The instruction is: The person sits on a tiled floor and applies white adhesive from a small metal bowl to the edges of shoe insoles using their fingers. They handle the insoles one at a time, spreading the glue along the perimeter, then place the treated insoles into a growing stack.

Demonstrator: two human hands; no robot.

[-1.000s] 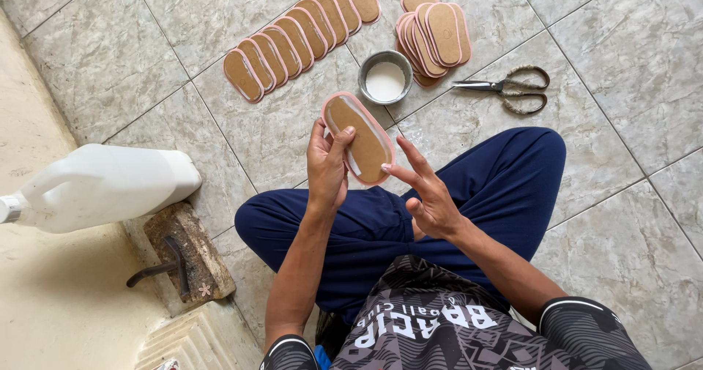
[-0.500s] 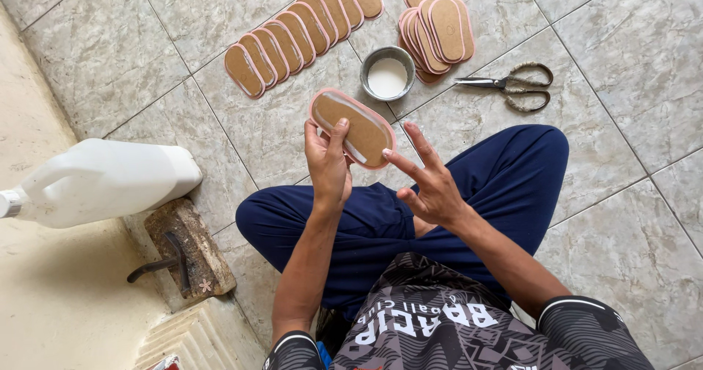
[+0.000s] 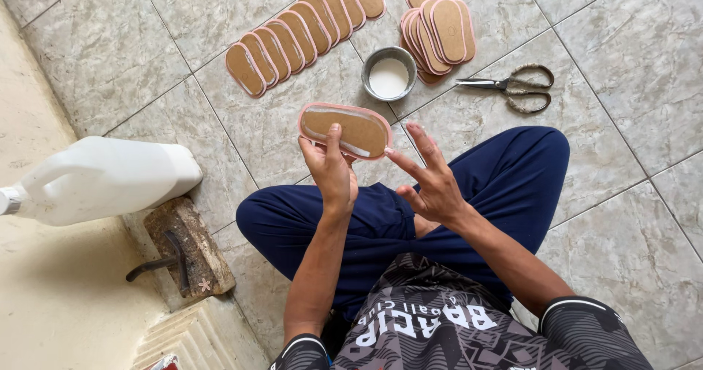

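My left hand (image 3: pixel 331 171) holds a brown oval insole with a pink rim (image 3: pixel 345 129) flat above my crossed legs, thumb on its upper face. My right hand (image 3: pixel 428 182) is beside it with fingers spread, one fingertip touching the insole's right end. Just beyond the insole stands a small metal cup of white glue (image 3: pixel 388 74) on the tiled floor. A row of overlapping insoles (image 3: pixel 304 23) lies at the top, and a stack of insoles (image 3: pixel 438 31) lies to the right of the cup.
Scissors (image 3: pixel 510 88) lie on the tiles right of the cup. A white plastic jug (image 3: pixel 99 179) lies on its side at the left, near a wooden block with a metal piece (image 3: pixel 183 251). A raised ledge runs along the left.
The insole has turned from tilted upright to nearly level and moved slightly forward. My right hand's fingers have spread and drawn off its surface to the right end.
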